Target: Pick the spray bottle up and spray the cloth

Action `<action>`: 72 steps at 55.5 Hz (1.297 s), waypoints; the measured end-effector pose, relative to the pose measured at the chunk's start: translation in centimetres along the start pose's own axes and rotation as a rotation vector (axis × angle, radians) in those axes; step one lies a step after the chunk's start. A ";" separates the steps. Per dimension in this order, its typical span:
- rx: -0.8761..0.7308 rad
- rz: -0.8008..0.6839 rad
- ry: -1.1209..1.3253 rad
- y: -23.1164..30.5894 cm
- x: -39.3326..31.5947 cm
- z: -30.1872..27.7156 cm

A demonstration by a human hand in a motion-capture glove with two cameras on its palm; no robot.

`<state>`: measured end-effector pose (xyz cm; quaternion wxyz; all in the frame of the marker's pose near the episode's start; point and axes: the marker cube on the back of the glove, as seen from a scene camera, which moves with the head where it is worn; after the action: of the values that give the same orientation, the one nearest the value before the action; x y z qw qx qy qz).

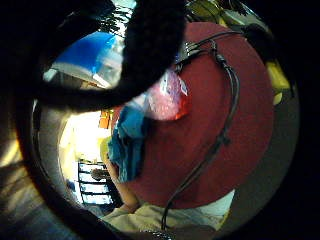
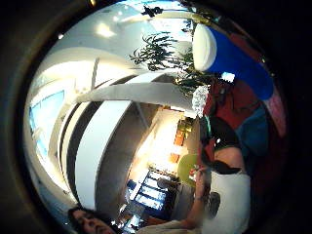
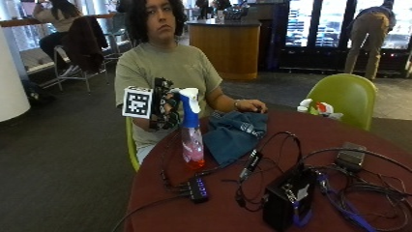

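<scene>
My gloved right hand (image 3: 165, 107) has its grip closed around the spray bottle (image 3: 190, 130), lifted off the bench (image 3: 225, 203); spraying the blue cloth (image 3: 235, 133) remains.

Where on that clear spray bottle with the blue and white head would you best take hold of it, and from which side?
By the narrow blue neck just under the white trigger head of the clear spray bottle, from behind the nozzle. The bottle is upright, its body is wider than the neck, and a finger can then reach the trigger. The black-gloved right hand already grips it there, with the crumpled blue cloth lying on the far side.
</scene>
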<state>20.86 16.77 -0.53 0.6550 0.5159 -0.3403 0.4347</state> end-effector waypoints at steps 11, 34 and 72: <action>0.077 0.002 -0.032 -1.5 0.9 0.9; 0.212 0.006 -0.098 -1.8 1.1 0.9; -0.295 -0.216 0.130 8.1 -1.3 -2.1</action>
<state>12.87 19.29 0.84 0.7869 0.4186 -0.3002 0.3398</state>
